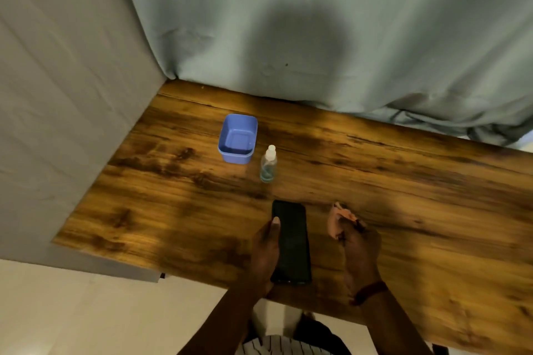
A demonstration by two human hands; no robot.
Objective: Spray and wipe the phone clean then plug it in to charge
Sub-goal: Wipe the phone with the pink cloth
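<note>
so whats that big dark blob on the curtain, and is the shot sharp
Head view: the blob on the curtain looks like a cast shadow; the wide lens bends the table edges; the hands and phone are dim and slightly soft.

Single head view, looking steeply down, close over wooden table [403, 181] near edge.

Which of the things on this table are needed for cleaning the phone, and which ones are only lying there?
Needed for the job:
- phone, held in the left hand
- pink cloth, gripped in the right hand
- small clear spray bottle, standing upright

Only lying there:
- empty blue plastic tub on the wooden table

No charger or cable is in view.
</note>
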